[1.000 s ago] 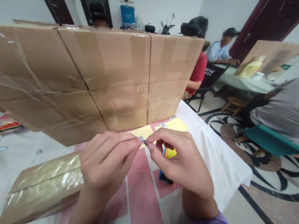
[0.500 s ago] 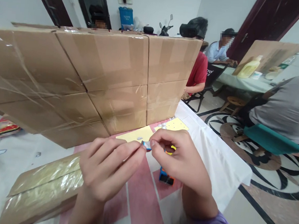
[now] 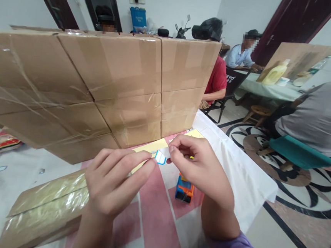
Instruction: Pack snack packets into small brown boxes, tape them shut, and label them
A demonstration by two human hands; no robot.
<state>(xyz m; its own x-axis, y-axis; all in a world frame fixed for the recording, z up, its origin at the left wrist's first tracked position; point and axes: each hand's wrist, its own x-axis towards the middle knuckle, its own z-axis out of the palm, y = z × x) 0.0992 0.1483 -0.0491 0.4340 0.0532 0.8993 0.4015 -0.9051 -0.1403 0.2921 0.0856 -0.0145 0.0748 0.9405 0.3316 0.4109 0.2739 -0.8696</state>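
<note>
My left hand [image 3: 120, 178] pinches a small white sticker-like piece with a blue edge [image 3: 160, 157] between thumb and forefinger. Close to its right side is my right hand [image 3: 201, 165], with thumb and forefinger pressed together; whatever lies between those fingertips is too small and pale to make out. Below the right hand, a blue and orange toy vehicle [image 3: 184, 190] with a black part sits on the table, its upper end partly covered by that hand. Behind the hands lies a yellow sheet [image 3: 159, 143], partly hidden.
A wall of taped cardboard boxes [image 3: 115, 69] stands across the table's far side. A tape-wrapped carton [image 3: 48, 206] lies at left, near a red packet [image 3: 3, 140]. Other people sit beyond, one in a red top [image 3: 217, 80], one in grey [image 3: 322, 118] at right.
The blue-edged piece has turned so more of its white face shows. My hands have moved slightly apart, and more of the toy vehicle is uncovered.
</note>
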